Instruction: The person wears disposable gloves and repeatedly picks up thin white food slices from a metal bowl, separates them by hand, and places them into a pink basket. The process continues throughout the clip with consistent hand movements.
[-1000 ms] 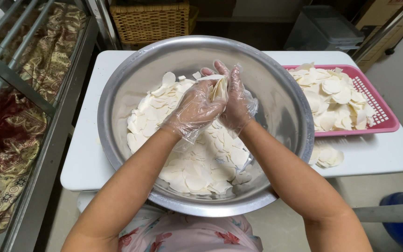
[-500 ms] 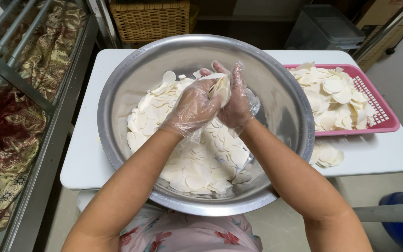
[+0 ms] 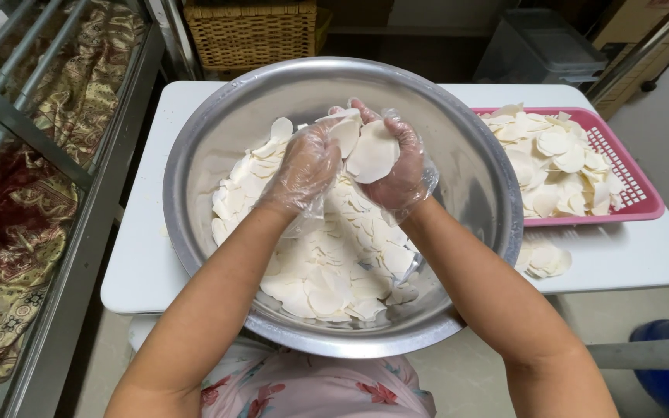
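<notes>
A large steel bowl (image 3: pixel 474 178) sits on a white table and holds a heap of thin white round slices (image 3: pixel 327 263). Both my hands wear clear plastic gloves and are raised together over the middle of the bowl. My left hand (image 3: pixel 307 166) grips a few white slices (image 3: pixel 344 133) at its fingertips. My right hand (image 3: pixel 400 166) cups one broad white slice (image 3: pixel 373 155) against its palm. The two hands touch at the fingers.
A pink slotted tray (image 3: pixel 636 182) full of white slices stands to the right of the bowl. A few loose slices (image 3: pixel 543 259) lie on the white table (image 3: pixel 149 255). A wicker basket (image 3: pixel 249 31) is behind, a metal rack (image 3: pixel 48 147) with patterned cloth at left.
My hands have parted a little and turned palm-up, so the slices held between them now show. They stay over the middle of the bowl.
</notes>
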